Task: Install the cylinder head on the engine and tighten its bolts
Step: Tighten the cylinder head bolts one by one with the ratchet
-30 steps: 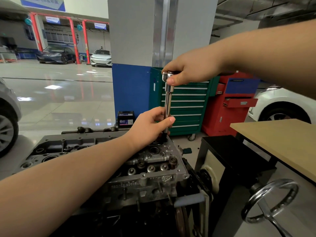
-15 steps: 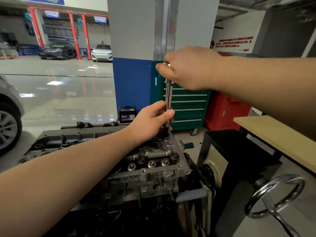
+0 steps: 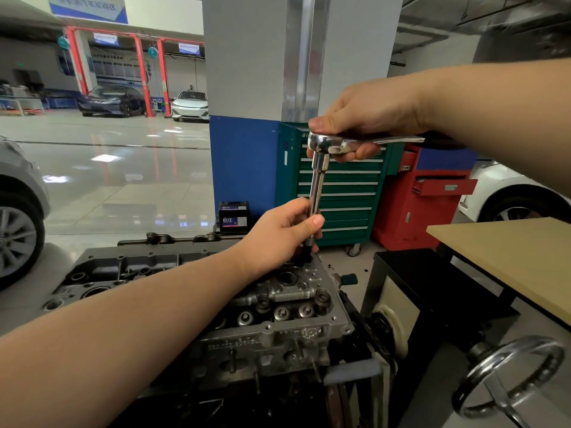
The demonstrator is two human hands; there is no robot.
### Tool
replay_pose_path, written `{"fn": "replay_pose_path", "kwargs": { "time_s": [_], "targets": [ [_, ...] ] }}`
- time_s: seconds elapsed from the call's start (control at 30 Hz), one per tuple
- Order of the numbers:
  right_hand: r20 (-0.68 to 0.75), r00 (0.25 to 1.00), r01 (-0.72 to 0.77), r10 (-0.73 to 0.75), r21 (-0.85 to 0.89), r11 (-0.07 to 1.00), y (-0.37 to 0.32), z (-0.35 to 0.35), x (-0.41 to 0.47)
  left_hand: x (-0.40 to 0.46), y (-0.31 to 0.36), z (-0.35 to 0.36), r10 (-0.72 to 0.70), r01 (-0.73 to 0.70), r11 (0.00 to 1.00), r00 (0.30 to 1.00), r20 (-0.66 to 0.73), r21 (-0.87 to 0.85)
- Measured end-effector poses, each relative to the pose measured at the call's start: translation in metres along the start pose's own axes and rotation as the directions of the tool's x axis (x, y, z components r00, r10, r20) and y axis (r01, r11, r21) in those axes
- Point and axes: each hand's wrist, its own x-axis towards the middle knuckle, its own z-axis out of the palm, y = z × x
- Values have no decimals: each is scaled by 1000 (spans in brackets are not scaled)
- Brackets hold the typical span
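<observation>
The grey cylinder head (image 3: 278,332) sits on the dark engine, low in the middle of the view. A chrome ratchet wrench (image 3: 327,145) stands over its far right corner on a long extension bar (image 3: 316,193), whose black socket reaches down to the head. My right hand (image 3: 364,118) grips the ratchet at its head end, with the handle pointing right under my forearm. My left hand (image 3: 284,233) holds the lower end of the extension bar, thumb and fingers curled round it just above the socket. The bolt under the socket is hidden.
A steel handwheel (image 3: 506,375) juts out at lower right on the black engine stand (image 3: 432,291). A tan tabletop (image 3: 506,251) lies to the right. Behind stand a green tool cabinet (image 3: 340,199), a red cabinet (image 3: 423,196), a car battery (image 3: 234,217) and a pillar.
My right hand has swung the ratchet handle round so it now points right, and the ratchet head shows again below my fingers. My left hand keeps its hold on the extension bar.
</observation>
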Motion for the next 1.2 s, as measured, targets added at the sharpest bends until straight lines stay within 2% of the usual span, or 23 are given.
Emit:
{"fn": "replay_pose_path", "kwargs": {
  "time_s": [0.13,0.3,0.4,0.47,0.63,0.73,0.83,0.97,1.2],
  "targets": [
    [-143,986,78,-92,-98,992,4,1,6,-1,1,-1,-16,15,999,1000,-12,-29],
    [-174,980,98,-101,-22,995,9,-3,3,0,1,0,-21,20,999,1000,-15,-33],
    [-366,921,183,-132,107,977,1,-19,-2,0,0,-1,-22,22,999,1000,-10,-35],
    [-469,876,191,-110,129,973,-2,-35,-5,0,-1,-1,-8,8,1000,1000,-10,-15],
    [-414,908,-76,64,-11,997,42,-7,-8,2,-5,-1,-6,6,1000,1000,-28,-27],
    [-516,850,-219,106,-164,962,98,29,-8,4,-7,-1,-5,5,999,1000,-25,-33],
    [-598,778,-357,190,-173,918,149,56,-17,5,-9,-1,-9,8,999,1000,-21,-46],
    [-570,772,-452,283,-178,874,199,91,-38,6,-10,0,-10,8,999,1000,-24,-54],
    [-541,765,-514,350,-184,838,251,128,-48,6,-10,-1,-19,17,997,1000,-19,-72]
  ]
}}
